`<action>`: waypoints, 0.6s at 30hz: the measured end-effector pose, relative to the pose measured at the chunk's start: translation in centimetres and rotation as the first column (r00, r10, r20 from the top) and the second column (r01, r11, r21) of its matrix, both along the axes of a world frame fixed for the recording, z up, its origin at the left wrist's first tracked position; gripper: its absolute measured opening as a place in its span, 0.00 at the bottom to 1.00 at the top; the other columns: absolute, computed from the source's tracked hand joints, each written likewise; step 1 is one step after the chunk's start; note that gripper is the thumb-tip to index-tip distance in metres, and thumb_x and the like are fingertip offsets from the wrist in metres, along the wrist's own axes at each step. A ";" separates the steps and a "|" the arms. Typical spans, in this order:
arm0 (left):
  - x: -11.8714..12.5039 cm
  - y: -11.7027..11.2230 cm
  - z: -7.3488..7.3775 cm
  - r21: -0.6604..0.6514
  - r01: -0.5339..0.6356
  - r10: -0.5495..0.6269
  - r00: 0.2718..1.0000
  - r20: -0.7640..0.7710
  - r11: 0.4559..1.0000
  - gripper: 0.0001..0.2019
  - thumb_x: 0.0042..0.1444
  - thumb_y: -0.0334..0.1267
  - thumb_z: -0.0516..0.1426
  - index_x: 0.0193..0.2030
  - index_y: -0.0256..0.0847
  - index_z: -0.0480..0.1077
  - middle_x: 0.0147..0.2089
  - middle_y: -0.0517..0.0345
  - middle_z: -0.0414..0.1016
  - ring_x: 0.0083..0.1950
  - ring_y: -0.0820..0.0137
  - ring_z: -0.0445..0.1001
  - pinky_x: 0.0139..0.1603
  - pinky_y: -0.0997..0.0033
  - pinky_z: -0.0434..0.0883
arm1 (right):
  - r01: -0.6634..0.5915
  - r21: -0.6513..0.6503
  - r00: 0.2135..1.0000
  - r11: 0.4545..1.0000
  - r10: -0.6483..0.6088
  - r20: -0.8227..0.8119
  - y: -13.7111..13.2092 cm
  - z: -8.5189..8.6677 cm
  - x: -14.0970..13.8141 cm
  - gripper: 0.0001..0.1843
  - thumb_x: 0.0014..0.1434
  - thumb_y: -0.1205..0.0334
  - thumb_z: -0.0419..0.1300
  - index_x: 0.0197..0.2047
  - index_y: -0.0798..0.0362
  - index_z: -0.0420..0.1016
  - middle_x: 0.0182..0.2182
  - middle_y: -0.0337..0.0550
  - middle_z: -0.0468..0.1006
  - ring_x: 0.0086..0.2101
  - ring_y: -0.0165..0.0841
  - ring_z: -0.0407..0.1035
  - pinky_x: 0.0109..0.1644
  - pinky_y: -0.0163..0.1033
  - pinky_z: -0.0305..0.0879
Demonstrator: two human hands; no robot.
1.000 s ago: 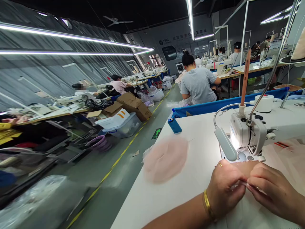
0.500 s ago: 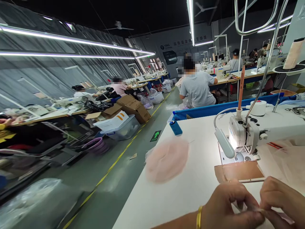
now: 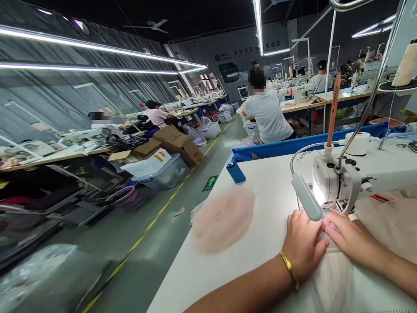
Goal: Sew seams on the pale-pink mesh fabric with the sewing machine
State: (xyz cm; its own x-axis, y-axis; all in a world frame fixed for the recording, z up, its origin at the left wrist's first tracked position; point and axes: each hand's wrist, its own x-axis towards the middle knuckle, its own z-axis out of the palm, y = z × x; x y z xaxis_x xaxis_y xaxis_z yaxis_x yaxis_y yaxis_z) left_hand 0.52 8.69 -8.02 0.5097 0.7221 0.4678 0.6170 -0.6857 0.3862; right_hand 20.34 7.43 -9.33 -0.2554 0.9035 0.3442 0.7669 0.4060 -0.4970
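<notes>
A white sewing machine stands at the right of the white table, its lamp lit over the needle area. Just below the lamp, my left hand, with a gold bracelet and ring, holds the edge of pale sheer fabric. My right hand grips the same fabric close beside it, thumb and fingers together by the presser foot. The fabric hangs down between my forearms. The fingertips and needle are partly hidden. More sheer pink fabric lies right of the machine.
A round stack of sheer pink fabric and a blue thread spool sit on the table's left part. A pencil stands upright on the machine. Blue cloth borders the far edge. Beyond it a person sits at another machine.
Both hands have moved forward from the table's near edge to the needle area, bringing the fabric along. They now cover the brown plate in front of the machine.
</notes>
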 end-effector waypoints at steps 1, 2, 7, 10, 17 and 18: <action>-0.1 -0.1 0.1 0.052 0.053 -0.052 0.999 -0.008 0.997 0.07 0.56 0.33 0.66 0.36 0.43 0.71 0.41 0.54 0.77 0.42 0.61 0.74 0.43 0.61 0.68 | 0.001 0.005 1.000 1.000 -0.001 0.002 0.0 0.0 0.1 0.12 0.71 0.61 0.55 0.32 0.45 0.67 0.25 0.34 0.75 0.23 0.34 0.73 0.25 0.37 0.68; -0.3 -0.1 0.1 0.091 0.109 -0.107 0.994 -0.021 0.990 0.06 0.59 0.31 0.64 0.35 0.43 0.71 0.40 0.55 0.78 0.42 0.61 0.74 0.44 0.60 0.69 | 0.000 0.012 1.000 1.000 0.000 0.004 0.0 0.0 0.1 0.12 0.71 0.61 0.55 0.33 0.45 0.67 0.25 0.33 0.76 0.23 0.34 0.73 0.25 0.36 0.68; -0.4 -0.1 0.1 0.077 0.203 -0.200 0.979 -0.043 0.976 0.06 0.63 0.29 0.63 0.35 0.42 0.74 0.35 0.58 0.79 0.41 0.64 0.75 0.45 0.60 0.71 | -0.027 0.075 1.000 0.997 0.026 0.015 -0.3 0.0 0.9 0.08 0.73 0.59 0.54 0.41 0.45 0.72 0.30 0.37 0.81 0.24 0.35 0.75 0.25 0.37 0.68; -0.4 -0.2 0.1 0.053 0.183 -0.182 0.983 -0.033 0.982 0.05 0.64 0.31 0.64 0.37 0.41 0.75 0.37 0.58 0.80 0.42 0.62 0.76 0.45 0.59 0.71 | -0.019 0.184 0.999 0.983 0.010 0.050 -0.9 -0.3 1.6 0.10 0.74 0.58 0.52 0.48 0.45 0.75 0.36 0.42 0.84 0.25 0.37 0.75 0.26 0.40 0.67; -0.3 -0.7 0.1 0.051 0.099 -0.094 0.991 -0.094 0.994 0.06 0.64 0.33 0.65 0.36 0.41 0.73 0.40 0.54 0.79 0.42 0.60 0.75 0.43 0.57 0.71 | -0.137 0.219 0.979 0.966 0.099 0.177 -1.2 -2.1 2.4 0.17 0.72 0.67 0.49 0.50 0.47 0.79 0.47 0.49 0.83 0.29 0.35 0.75 0.29 0.40 0.70; -0.2 -0.8 0.1 0.056 0.089 -0.082 0.991 -0.107 0.995 0.06 0.63 0.34 0.65 0.36 0.41 0.73 0.40 0.54 0.79 0.43 0.60 0.75 0.43 0.57 0.71 | -0.130 0.234 0.980 0.963 0.088 0.180 -1.1 -2.4 2.5 0.18 0.72 0.68 0.49 0.51 0.47 0.79 0.48 0.50 0.83 0.31 0.36 0.77 0.31 0.40 0.72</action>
State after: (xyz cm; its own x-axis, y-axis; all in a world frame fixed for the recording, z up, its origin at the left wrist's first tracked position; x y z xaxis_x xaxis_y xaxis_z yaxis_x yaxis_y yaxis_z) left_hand 0.30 7.92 -7.94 0.6166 0.6459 0.4502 0.5897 -0.7577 0.2793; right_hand 22.82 6.30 -11.69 -0.4203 0.7609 0.4944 0.7746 0.5847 -0.2413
